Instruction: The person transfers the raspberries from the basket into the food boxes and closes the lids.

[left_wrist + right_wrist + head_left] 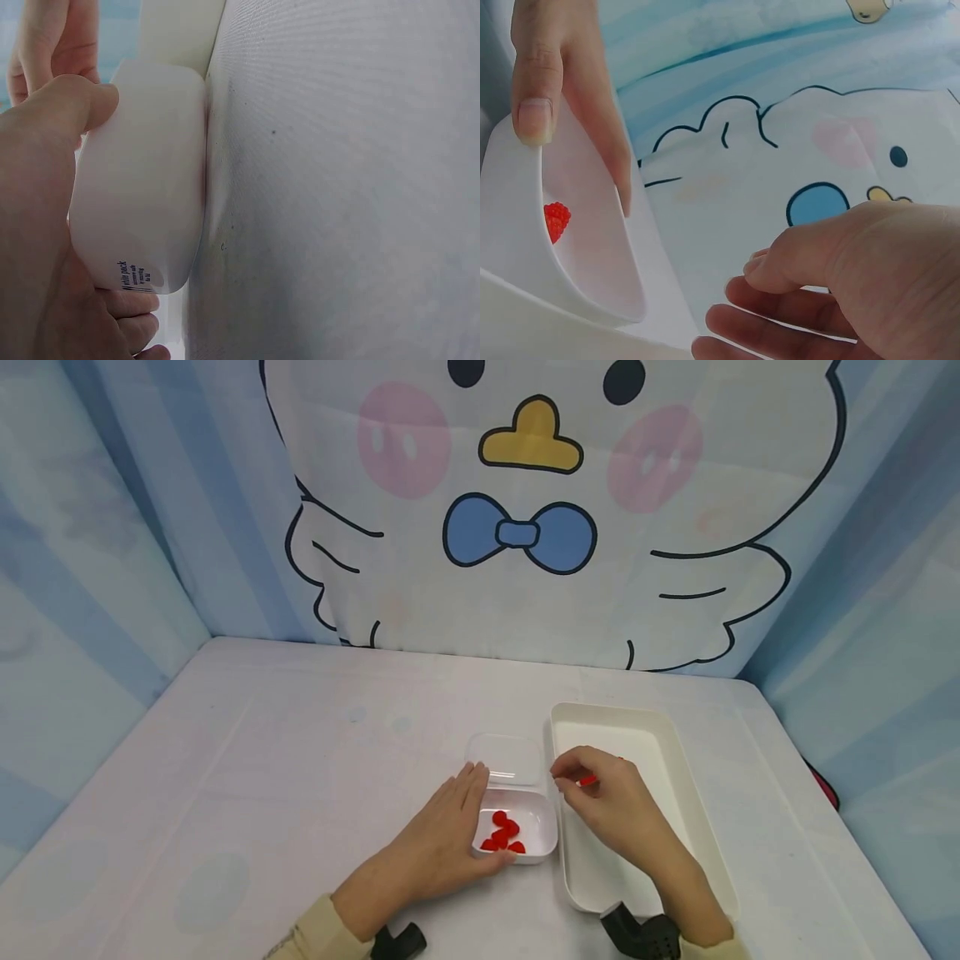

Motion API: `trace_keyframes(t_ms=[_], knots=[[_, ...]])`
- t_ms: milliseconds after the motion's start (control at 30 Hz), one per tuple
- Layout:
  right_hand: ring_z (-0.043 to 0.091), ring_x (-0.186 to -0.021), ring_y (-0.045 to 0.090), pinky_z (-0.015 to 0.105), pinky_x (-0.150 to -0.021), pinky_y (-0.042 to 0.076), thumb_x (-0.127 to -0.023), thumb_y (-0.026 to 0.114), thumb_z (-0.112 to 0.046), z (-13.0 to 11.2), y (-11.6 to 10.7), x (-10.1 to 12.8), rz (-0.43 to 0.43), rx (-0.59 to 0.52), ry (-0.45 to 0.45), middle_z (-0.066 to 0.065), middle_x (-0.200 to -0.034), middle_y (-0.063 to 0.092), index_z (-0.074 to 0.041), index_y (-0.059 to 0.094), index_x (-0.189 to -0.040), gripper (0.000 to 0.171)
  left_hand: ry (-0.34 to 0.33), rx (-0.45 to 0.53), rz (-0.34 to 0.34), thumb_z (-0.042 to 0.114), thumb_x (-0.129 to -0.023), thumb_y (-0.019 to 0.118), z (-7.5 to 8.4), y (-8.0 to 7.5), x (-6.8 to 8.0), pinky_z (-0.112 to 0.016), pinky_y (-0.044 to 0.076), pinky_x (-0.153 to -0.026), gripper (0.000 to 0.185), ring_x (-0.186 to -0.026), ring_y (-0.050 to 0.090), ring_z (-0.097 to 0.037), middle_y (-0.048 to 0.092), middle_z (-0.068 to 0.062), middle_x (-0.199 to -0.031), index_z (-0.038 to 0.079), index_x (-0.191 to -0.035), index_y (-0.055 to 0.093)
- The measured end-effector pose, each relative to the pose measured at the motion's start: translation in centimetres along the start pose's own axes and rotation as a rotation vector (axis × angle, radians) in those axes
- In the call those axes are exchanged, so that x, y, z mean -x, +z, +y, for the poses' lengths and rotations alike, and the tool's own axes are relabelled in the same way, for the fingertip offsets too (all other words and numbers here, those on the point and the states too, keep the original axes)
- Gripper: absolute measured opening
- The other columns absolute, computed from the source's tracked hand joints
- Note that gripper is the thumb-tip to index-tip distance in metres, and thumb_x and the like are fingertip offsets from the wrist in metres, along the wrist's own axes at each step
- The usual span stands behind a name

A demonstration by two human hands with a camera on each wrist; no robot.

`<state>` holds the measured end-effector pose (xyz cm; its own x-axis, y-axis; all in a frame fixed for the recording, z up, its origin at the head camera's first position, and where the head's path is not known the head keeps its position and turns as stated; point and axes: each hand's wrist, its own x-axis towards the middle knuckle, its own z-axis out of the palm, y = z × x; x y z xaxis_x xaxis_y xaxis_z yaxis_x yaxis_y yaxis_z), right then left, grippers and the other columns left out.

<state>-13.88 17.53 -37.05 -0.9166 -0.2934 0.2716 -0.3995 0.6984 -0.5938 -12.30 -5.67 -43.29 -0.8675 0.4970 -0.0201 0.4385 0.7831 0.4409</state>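
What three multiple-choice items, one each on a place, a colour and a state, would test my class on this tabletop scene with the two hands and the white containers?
1. Where does the small white box stand?
A. inside the long tray
B. left of the long tray
C. at the table's far edge

2. What colour are the small pieces in the box?
A. red
B. blue
C. green

3. What is the left hand doing?
A. lying flat, away from everything
B. lifting the tray
C. holding the small box's side

Answers: 1 B, box and tray sit side by side; 2 A, red shows against the white; 3 C, thumb and fingers bracket the box while the right hand pinches a red piece.
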Motion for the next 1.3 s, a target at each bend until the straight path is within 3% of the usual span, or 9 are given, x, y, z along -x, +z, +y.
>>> trace_keyframes(t_ms=[633,967,1300], knots=[[0.014,-0.086,0.064,0.022,-0.075,0.057,-0.089,0.068,-0.004,1.5,-1.2,-0.1,0.013,0.037,0.185,0.001,-0.094,0.072,-0.011,0.07,-0.098,0.011,-0.041,0.025,-0.038,0.066,-0.086,0.058,0.0,-0.1,-0.1,-0.046,0.023,-0.124,0.103,-0.155,0.016,-0.026,0.022,-0.009,-0.165,0.006,-0.158,0.017],[0.022,-0.093,0.067,0.039,-0.082,0.061,-0.092,0.065,-0.009,2.9,-1.5,-0.1,0.006,0.071,0.268,0.008,-0.101,0.072,-0.008,0.069,-0.104,0.013,-0.03,0.011,-0.031,0.066,-0.086,0.058,0.0,-0.1,0.0,-0.045,0.024,-0.124,0.102,-0.155,0.017,-0.026,0.022,-0.009,-0.165,0.005,-0.158,0.017],[0.03,-0.099,0.065,0.041,-0.08,0.061,-0.093,0.063,-0.011,3.9,-2.3,0.0,0.01,0.089,0.352,0.013,-0.108,0.071,-0.007,0.067,-0.108,0.016,-0.026,0.015,-0.025,0.065,-0.087,0.059,0.0,-0.1,0.0,-0.045,0.024,-0.124,0.102,-0.154,0.017,-0.026,0.023,-0.009,-0.165,0.005,-0.157,0.017]])
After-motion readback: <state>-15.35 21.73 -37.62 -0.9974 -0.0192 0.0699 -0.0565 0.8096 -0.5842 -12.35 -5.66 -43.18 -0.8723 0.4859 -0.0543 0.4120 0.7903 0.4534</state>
